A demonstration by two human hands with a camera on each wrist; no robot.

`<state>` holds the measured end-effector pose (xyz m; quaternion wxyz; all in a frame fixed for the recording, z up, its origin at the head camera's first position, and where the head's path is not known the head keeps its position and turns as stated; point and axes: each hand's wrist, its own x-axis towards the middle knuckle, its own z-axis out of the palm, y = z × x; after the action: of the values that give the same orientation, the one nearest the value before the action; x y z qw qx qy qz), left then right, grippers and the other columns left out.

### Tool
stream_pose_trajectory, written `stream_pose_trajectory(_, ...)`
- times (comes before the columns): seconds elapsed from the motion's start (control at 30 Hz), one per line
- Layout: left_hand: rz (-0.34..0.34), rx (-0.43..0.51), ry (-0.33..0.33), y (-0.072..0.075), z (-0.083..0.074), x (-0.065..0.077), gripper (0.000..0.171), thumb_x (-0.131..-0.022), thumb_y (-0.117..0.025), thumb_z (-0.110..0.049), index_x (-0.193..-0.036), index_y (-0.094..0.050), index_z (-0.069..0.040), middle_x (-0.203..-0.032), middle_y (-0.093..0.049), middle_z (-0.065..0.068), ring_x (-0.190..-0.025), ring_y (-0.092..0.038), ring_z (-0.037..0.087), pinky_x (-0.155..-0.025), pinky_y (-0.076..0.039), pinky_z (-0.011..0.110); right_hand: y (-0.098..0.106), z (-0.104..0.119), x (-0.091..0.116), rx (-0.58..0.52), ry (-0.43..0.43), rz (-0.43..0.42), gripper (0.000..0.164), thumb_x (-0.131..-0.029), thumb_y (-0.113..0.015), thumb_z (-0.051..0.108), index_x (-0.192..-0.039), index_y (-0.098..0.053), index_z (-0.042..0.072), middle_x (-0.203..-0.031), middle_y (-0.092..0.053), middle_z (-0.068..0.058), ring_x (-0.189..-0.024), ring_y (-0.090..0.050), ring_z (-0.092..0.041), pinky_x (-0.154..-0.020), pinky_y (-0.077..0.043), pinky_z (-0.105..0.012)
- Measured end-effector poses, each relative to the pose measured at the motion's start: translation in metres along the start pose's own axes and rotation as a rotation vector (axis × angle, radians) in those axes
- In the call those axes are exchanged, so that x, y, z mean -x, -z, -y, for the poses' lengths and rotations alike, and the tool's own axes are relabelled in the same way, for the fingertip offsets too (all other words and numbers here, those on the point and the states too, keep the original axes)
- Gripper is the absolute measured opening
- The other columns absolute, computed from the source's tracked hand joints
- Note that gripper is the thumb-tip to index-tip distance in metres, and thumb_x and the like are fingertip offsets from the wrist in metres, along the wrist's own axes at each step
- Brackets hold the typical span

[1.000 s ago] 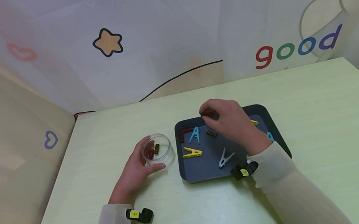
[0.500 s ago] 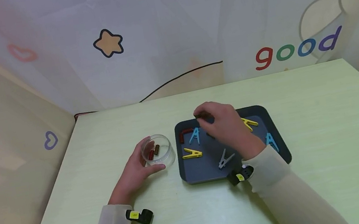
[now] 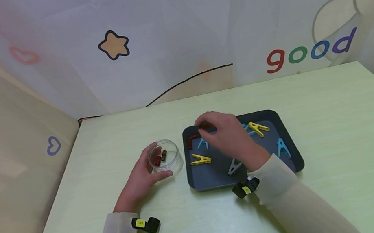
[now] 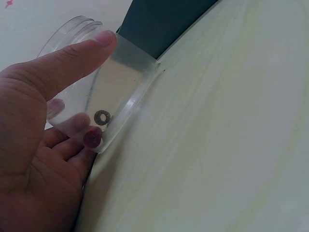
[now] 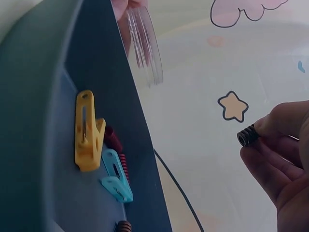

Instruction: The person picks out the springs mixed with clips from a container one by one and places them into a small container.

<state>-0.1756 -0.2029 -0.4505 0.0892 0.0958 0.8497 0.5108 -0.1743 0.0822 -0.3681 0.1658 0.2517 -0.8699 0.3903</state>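
Note:
My left hand grips a clear plastic jar on the table, left of the grey tray. Inside the jar lie a red spring and a dark spring; both also show through its wall in the left wrist view. Over the tray's left half, my right hand pinches a small black spring between thumb and fingers, seen clearly in the right wrist view. Below that hand, the tray holds red springs, another dark spring and a partly hidden blue clothespin.
Also in the tray are a yellow clothespin at left, a grey one partly behind my right wrist, and another yellow clothespin and blue clothespin at right. A printed curtain stands behind the pale table.
My right hand has moved left across the tray with the black spring, uncovering the clothespins at right. The left hand and jar have stayed in place.

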Motion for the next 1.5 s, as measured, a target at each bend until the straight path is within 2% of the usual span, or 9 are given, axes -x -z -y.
stream_pose_trajectory(0.37, -0.003, -0.002, -0.002, 0.000, 0.001, 0.000, 0.097, -0.074, -0.085, -0.031, -0.150, -0.025, -0.030, -0.152, -0.041, -0.001, -0.144, -0.034, 0.018, -0.120, -0.025, 0.045, -0.009, 0.003, 0.000, -0.031, 0.041, -0.005, 0.018, -0.090, -0.067, 0.008, -0.107, -0.068, 0.008, -0.106, -0.072, -0.007, -0.093, -0.071, -0.017, -0.085, -0.059, -0.035)
stream_pose_trajectory(0.83, -0.002, 0.005, -0.010, 0.000, 0.002, 0.001, 0.096, -0.073, -0.085, -0.032, -0.149, -0.026, -0.031, -0.151, -0.042, 0.000, -0.143, -0.035, 0.018, -0.120, -0.025, 0.046, -0.023, 0.011, 0.002, -0.146, -0.034, 0.040, 0.019, -0.089, -0.069, 0.012, -0.108, -0.066, 0.011, -0.105, -0.072, -0.003, -0.091, -0.070, -0.013, -0.086, -0.058, -0.032)
stream_pose_trajectory(1.03, 0.001, 0.000, -0.007, 0.001, 0.001, 0.001, 0.096, -0.074, -0.084, -0.032, -0.149, -0.025, -0.032, -0.152, -0.041, -0.001, -0.144, -0.035, 0.018, -0.120, -0.025, 0.046, -0.028, 0.013, 0.004, -0.153, -0.007, 0.038, 0.019, -0.088, -0.071, 0.011, -0.107, -0.067, 0.011, -0.104, -0.070, -0.002, -0.090, -0.069, -0.012, -0.085, -0.058, -0.030)
stream_pose_trajectory(1.27, 0.010, 0.012, 0.004, 0.001, 0.000, 0.001, 0.099, -0.076, -0.083, -0.026, -0.152, -0.020, -0.027, -0.155, -0.037, 0.002, -0.146, -0.031, 0.021, -0.120, -0.023, 0.047, -0.034, 0.016, 0.004, -0.155, 0.002, 0.066, 0.017, -0.089, -0.070, 0.012, -0.105, -0.067, 0.013, -0.104, -0.069, 0.000, -0.091, -0.068, -0.011, -0.084, -0.059, -0.029)
stream_pose_trajectory(1.5, 0.003, 0.007, -0.001, 0.000, -0.004, 0.001, 0.095, -0.075, -0.084, -0.030, -0.149, -0.025, -0.032, -0.152, -0.040, -0.002, -0.145, -0.033, 0.018, -0.120, -0.024, 0.047, -0.041, 0.020, 0.003, -0.164, 0.036, 0.067, 0.016, -0.089, -0.070, 0.010, -0.104, -0.068, 0.013, -0.101, -0.069, 0.001, -0.089, -0.067, -0.009, -0.083, -0.058, -0.026)
